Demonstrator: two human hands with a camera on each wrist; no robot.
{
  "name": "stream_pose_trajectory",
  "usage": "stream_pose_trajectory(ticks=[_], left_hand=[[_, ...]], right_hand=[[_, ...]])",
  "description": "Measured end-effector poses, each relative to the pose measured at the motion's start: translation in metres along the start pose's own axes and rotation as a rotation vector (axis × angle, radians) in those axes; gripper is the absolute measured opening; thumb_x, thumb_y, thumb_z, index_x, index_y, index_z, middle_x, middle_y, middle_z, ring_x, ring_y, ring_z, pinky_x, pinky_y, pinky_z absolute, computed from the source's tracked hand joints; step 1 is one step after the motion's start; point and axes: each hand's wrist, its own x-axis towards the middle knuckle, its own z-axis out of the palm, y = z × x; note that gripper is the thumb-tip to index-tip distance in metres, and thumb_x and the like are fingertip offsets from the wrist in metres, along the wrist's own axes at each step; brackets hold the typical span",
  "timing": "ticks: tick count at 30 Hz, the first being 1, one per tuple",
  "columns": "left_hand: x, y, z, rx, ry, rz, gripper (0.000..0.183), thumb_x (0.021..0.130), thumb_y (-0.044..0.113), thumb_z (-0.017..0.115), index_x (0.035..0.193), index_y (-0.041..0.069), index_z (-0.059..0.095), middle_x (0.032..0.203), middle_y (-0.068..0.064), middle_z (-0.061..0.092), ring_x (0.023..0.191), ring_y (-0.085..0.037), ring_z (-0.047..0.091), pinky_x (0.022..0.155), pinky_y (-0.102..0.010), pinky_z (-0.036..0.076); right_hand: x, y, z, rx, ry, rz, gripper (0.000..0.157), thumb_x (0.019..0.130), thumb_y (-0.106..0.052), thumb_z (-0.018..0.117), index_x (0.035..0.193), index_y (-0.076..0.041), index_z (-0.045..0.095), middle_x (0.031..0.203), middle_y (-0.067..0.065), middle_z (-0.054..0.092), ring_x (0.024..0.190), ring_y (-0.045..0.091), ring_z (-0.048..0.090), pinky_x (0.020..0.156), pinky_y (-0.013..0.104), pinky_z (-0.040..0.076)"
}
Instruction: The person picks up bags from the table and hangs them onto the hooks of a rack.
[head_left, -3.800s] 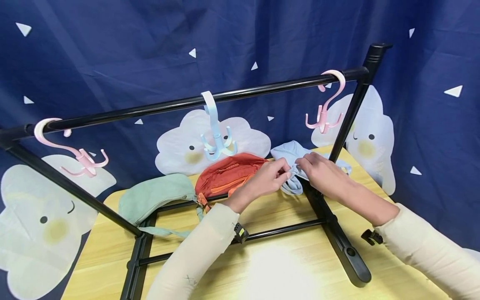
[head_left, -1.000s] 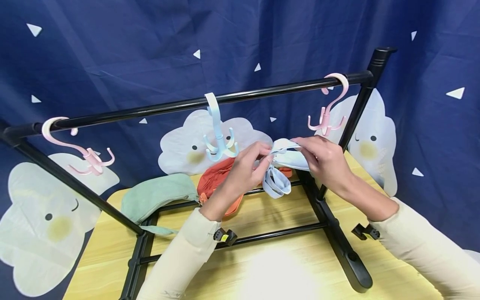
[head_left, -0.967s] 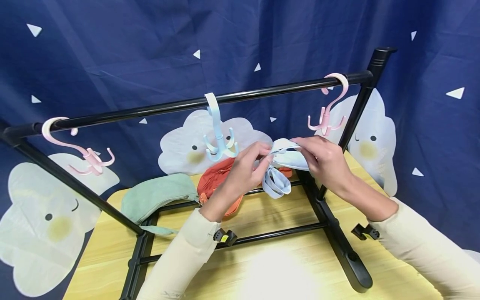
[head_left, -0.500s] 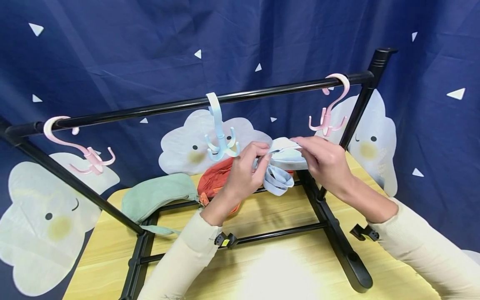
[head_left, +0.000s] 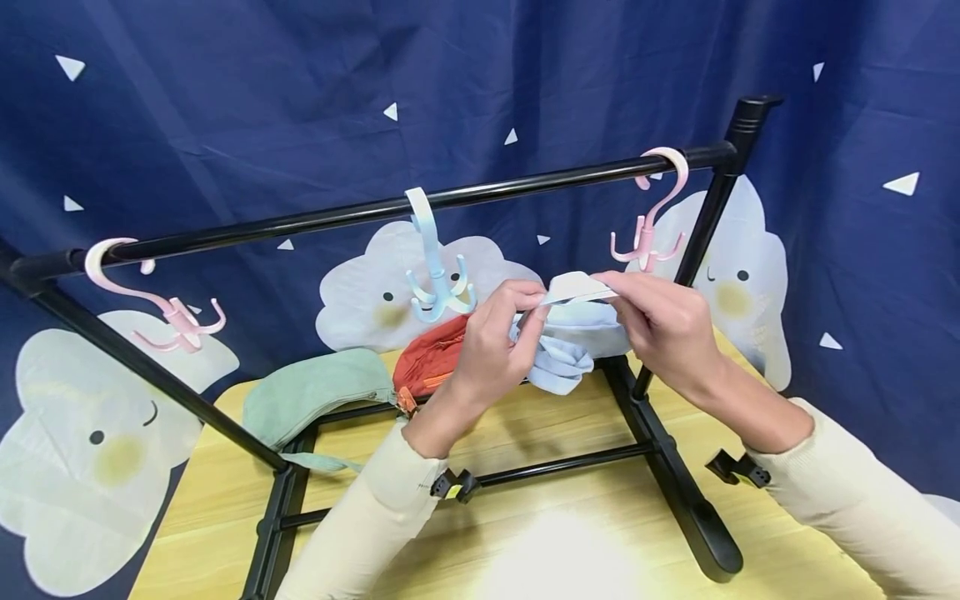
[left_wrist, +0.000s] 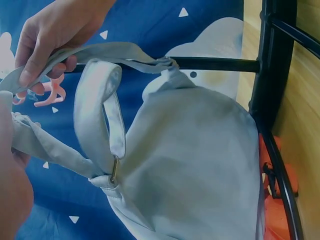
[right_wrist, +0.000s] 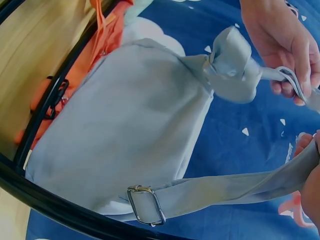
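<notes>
Working from the far end of the link, I record the following from left to right. A pink plastic four-pronged hanger (head_left: 180,325) hooks over the left end of the black tubular rail (head_left: 315,218), tilted. Below and to its right, a sage-green fabric pouch (head_left: 322,387) lies on the pale wood-grain counter (head_left: 645,542), its strap trailing forward. Next along the rail I note a light-blue plastic hanger (head_left: 437,287). Below it lies a rust-red fabric bag (head_left: 431,354) with orange trim, partly hidden by the left arm.

The left hand (head_left: 495,337) pinches one end of a stretch of pale-blue fabric strap (head_left: 576,287) between thumb and fingers. The strap belongs to a pale-blue fabric bag (head_left: 588,327), located between the hands, just behind and below them (I cannot tell whether its underside touches the counter). A rectangular metal buckle (right_wrist: 146,205) sits on the strapping beside the bag. The right hand (head_left: 671,321) likewise pinches the strap, at its other end. Above that hand, a second pink hanger (head_left: 647,237) hooks over the rail near the black upright (head_left: 708,237).
</notes>
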Motion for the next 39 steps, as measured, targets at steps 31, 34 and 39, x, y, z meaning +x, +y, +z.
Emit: stream_pose_trajectory(ticks=[31, 34, 39], left_hand=[[0.032, 0.021, -0.001, -0.014, 0.027, -0.108, 0.026, 0.096, 0.005, 0.071, 0.12, -0.005, 0.073, 0.099, -0.015, 0.073, 0.072, -0.016, 0.06, 0.063, -0.021, 0.05], [0.034, 0.022, -0.003, -0.016, 0.025, -0.105, 0.026, 0.096, 0.004, 0.072, 0.12, -0.005, 0.074, 0.101, -0.016, 0.074, 0.072, -0.016, 0.061, 0.063, -0.021, 0.05], [0.038, 0.024, -0.005, -0.003, 0.012, -0.11, 0.025, 0.095, 0.004, 0.073, 0.118, -0.005, 0.075, 0.094, -0.014, 0.074, 0.074, -0.017, 0.06, 0.062, -0.025, 0.05]], right_hand=[[0.025, -0.017, -0.028, 0.047, 0.048, 0.083, 0.023, 0.088, 0.012, 0.07, 0.106, 0.001, 0.079, 0.072, 0.01, 0.071, 0.058, 0.008, 0.051, 0.064, 0.009, 0.038], [0.028, -0.018, -0.03, 0.062, 0.028, 0.091, 0.014, 0.097, -0.005, 0.07, 0.106, 0.002, 0.079, 0.068, 0.008, 0.068, 0.058, 0.005, 0.048, 0.06, 0.01, 0.036], [0.03, -0.019, -0.04, 0.077, -0.038, 0.109, 0.039, 0.105, -0.033, 0.062, 0.107, 0.002, 0.078, 0.063, 0.003, 0.061, 0.059, -0.001, 0.044, 0.058, 0.012, 0.033]])
